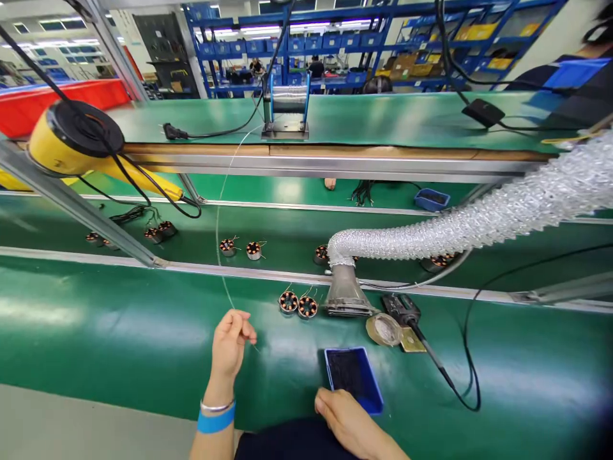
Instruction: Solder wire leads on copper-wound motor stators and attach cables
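Wire: thin, pale strand (217,230) hanging over the desk (143,326), toward 9 o'clock of the view's middle; long axis roughly 12 to 6, bowed toward 9.
Upper end: at the spool (289,99), near 12 o'clock.
Free end: short tip beyond the fingers, pointing about 4 o'clock.
Left hand (232,338): thumb and fingers pinched on the wire.
Right hand (342,415): fingers curled, at the tray's 7 o'clock corner; cannot tell whether it grips anything.
Tray (376,386): blue, long axis 11 to 5.
Wound cores (288,311): two side by side, 2 o'clock of the left hand.
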Demonstrator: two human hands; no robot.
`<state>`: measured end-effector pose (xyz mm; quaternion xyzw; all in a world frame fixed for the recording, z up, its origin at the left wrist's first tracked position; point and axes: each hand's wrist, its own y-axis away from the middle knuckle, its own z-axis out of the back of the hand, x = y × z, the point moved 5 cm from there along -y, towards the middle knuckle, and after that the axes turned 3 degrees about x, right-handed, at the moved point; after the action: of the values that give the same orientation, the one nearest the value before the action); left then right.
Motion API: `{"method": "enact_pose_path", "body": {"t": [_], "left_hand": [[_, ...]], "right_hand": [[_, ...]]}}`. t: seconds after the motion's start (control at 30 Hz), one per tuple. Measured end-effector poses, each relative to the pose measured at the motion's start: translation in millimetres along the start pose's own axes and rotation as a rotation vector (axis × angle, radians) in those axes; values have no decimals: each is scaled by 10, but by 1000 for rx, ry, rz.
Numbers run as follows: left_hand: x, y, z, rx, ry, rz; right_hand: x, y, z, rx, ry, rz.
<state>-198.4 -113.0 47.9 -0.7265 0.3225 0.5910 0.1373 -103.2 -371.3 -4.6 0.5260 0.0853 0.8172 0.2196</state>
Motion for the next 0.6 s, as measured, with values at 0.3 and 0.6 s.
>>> {"method": "enact_pose_path", "body": {"t": [0.3,0.6], "left_hand": [[992,-337,610,-115,-698,182],[1122,-815,464,-647,-1169,-6]], "right_hand": [[244,-228,286,56,298,-87],[540,-555,403,132,339,-48]]}}
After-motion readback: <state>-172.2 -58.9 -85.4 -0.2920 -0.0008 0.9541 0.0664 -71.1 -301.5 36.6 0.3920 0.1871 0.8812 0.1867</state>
